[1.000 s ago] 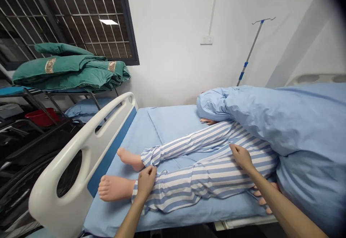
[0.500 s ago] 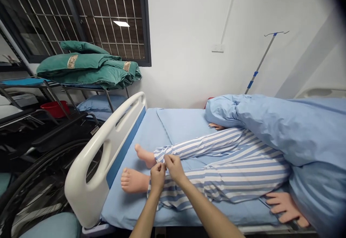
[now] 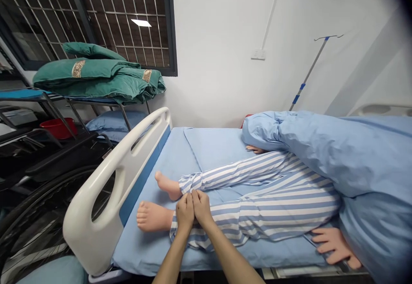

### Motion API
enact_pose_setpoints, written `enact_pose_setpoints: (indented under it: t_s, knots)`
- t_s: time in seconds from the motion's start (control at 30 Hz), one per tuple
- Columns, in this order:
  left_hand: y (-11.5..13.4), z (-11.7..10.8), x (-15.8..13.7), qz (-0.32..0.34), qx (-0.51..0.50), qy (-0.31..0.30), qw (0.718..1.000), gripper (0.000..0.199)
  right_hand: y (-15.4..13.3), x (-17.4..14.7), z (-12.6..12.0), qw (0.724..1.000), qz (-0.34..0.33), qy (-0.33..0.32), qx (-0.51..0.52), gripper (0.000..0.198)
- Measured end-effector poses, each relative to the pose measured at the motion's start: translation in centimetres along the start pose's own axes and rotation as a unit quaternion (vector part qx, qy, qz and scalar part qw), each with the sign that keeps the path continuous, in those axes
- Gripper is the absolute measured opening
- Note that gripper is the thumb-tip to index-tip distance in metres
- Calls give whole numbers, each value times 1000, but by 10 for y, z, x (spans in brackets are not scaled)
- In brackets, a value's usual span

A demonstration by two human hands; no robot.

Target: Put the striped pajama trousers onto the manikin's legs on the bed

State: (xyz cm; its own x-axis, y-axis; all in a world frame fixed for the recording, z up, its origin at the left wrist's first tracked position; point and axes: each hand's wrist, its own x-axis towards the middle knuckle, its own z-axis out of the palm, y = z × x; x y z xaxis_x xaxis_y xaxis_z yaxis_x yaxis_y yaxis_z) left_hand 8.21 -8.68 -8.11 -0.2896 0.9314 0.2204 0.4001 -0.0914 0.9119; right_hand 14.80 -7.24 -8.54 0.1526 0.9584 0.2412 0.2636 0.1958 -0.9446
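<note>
My left hand [image 3: 185, 210] and my right hand [image 3: 201, 206] are closed side by side, knuckles almost touching, on the blue-and-white striped trousers [image 3: 267, 213] near the ankles. Their fingertips pinch the fabric by the far leg's cuff; the exact grip is hidden beneath the fingers. The trousers are on a manikin lying on the bed. Its near foot [image 3: 154, 216] and far foot [image 3: 168, 185] stick out bare to the left of my hands. A blue quilt [image 3: 309, 155] covers the manikin's upper part, and one manikin hand [image 3: 334, 245] shows from under it.
The white footboard [image 3: 80, 228] stands at the bed's left end. Beyond it are a wheelchair [image 3: 35, 215], a red basin [image 3: 58, 128] and folded green quilts [image 3: 96, 77] on a rack. An IV pole [image 3: 307, 75] rises behind the bed, near the wall socket [image 3: 258, 54].
My right hand has come down and left to sit level beside my left hand. Both hands have shifted slightly left in view, as has the whole scene.
</note>
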Motion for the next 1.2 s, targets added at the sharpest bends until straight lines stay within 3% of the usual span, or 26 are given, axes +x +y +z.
enact_pose_setpoints:
  t_s: [0.1, 0.27, 0.43, 0.67, 0.83, 1.0, 1.2]
  knots:
    - [13, 2, -2, -23, -16, 13, 1000, 31, 1, 4, -2, 999, 17, 16, 35, 32]
    - [32, 13, -3, 7, -57, 9, 998, 32, 6, 13, -9, 986, 76, 32, 148, 30]
    - [21, 28, -5, -17, 113, 29, 993, 23, 9, 14, -15, 970, 96, 58, 215, 30]
    - [8, 29, -4, 14, 240, -13, 971, 25, 7, 11, -15, 977, 71, 54, 192, 28]
    - [11, 28, -2, 0, 240, -26, 970, 27, 4, 13, -20, 987, 74, 30, 140, 29]
    - [16, 27, -5, -8, 233, -43, 971, 29, -14, 24, -43, 999, 8, -20, 40, 31]
    - [18, 27, -5, 2, 205, -49, 977, 28, -12, 27, -56, 999, -13, -32, 24, 33]
